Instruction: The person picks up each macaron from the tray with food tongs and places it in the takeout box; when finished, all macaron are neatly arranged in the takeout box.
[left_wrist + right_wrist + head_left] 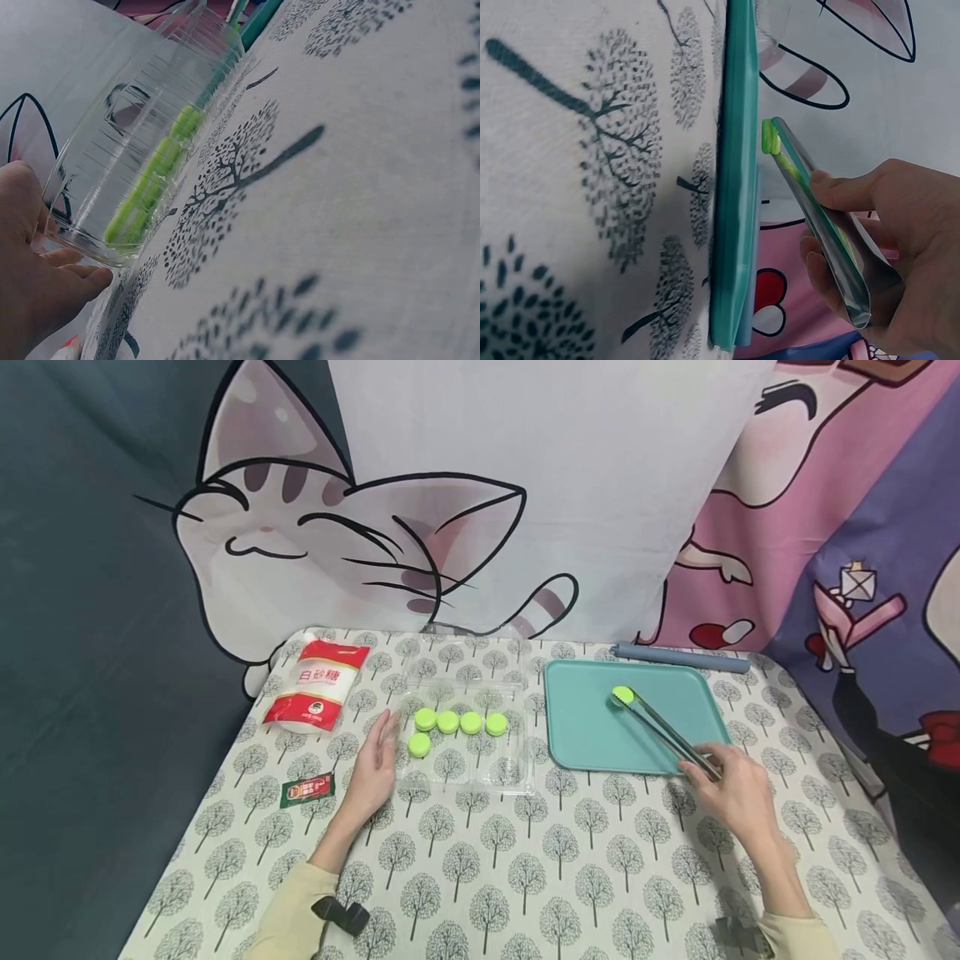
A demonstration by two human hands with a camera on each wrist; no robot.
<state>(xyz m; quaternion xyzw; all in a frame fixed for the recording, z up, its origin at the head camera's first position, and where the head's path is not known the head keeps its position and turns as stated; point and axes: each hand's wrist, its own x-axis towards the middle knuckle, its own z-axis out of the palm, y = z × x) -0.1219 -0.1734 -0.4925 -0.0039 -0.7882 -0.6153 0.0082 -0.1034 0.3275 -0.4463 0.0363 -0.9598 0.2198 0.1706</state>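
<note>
My right hand [738, 789] holds metal tongs [667, 735] whose far end pinches a green macaron [622, 695]. In the right wrist view the macaron [770, 136] is at the tong tips, just above the teal tray [737, 180]. A shallow, clear plastic box [517, 785] lies left of the tray, with several green macarons [447, 722] in it, most in a row and one below the left end. My left hand [372, 768] rests at the box's left wall with extended fingers. The left wrist view shows its fingers [82, 279] against the box's end.
A red-and-white bag [318, 687] and a small green-and-red packet [307, 789] lie left of the box. Behind the teal tray [570, 760] lies a grey-blue rod [681, 658]. A tree-print cloth [465, 860] covers the table; printed curtains hang behind.
</note>
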